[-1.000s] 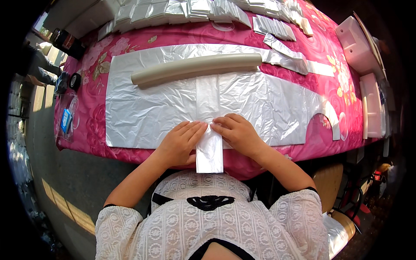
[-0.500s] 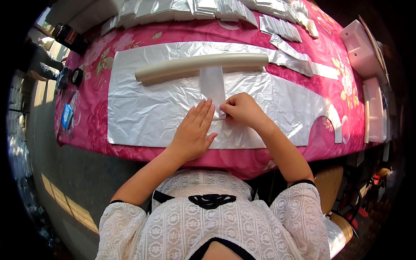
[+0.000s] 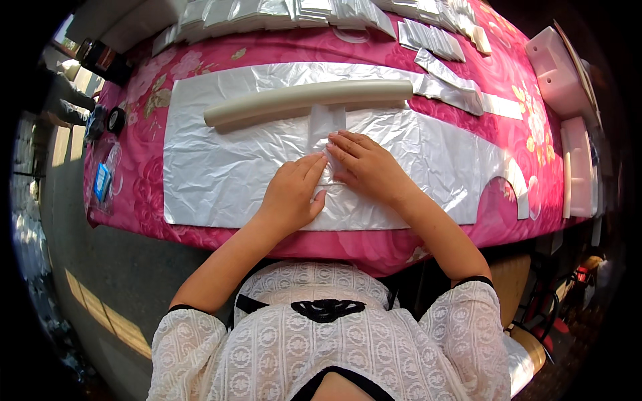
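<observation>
On the silver sheet [image 3: 221,180], the left hand [image 3: 291,194] and right hand [image 3: 369,166] are lying flat, nearly touching; beyond, a beige tube [image 3: 307,99] is lying before folded stacks [image 3: 261,19].

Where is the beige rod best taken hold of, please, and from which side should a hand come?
Probably around the middle of the beige rod, from above, thumb on the near long side, fingers on the far one. It is long and round, lies crosswise on the silver sheet, and its top is uncovered, so a middle grip should balance it.
</observation>
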### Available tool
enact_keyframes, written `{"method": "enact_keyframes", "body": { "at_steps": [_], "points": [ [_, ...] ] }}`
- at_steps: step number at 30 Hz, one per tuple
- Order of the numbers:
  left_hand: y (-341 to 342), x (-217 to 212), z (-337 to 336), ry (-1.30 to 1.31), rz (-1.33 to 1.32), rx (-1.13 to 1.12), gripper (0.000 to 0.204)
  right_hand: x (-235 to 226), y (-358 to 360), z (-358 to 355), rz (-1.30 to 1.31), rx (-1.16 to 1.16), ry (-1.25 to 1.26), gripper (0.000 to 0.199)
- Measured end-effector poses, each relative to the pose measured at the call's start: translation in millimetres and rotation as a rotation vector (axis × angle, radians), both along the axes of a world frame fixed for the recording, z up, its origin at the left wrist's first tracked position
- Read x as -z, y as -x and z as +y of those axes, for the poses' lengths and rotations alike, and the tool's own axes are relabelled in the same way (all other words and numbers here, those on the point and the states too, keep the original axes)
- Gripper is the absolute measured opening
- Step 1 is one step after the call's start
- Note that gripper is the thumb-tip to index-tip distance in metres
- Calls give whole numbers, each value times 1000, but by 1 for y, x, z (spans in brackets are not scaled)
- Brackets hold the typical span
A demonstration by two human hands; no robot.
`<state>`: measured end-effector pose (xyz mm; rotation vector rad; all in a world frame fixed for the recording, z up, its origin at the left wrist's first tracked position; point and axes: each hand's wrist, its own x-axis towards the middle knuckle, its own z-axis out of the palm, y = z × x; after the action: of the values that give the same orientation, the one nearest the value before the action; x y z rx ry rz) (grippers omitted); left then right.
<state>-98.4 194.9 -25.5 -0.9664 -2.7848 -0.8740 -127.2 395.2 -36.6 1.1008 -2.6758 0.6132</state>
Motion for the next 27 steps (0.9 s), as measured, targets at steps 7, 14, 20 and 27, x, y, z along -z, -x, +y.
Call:
{"method": "enact_keyframes", "body": {
  "at_steps": [7,14,20,27],
  "points": [
    [12,4,1,46,155,43,45,-10,12,4,-157,-8,71,41],
    [-1,4,-12,19,295,224,33,-6,1,5,-90,-77,151,34],
    [-28,1,-28,18,206,226,52,-5,-42,-1,7,-138,162,31],
    [-24,4,-21,-73,21,1,54,-5,-40,1,-334,107,328,20]
  ]
}}
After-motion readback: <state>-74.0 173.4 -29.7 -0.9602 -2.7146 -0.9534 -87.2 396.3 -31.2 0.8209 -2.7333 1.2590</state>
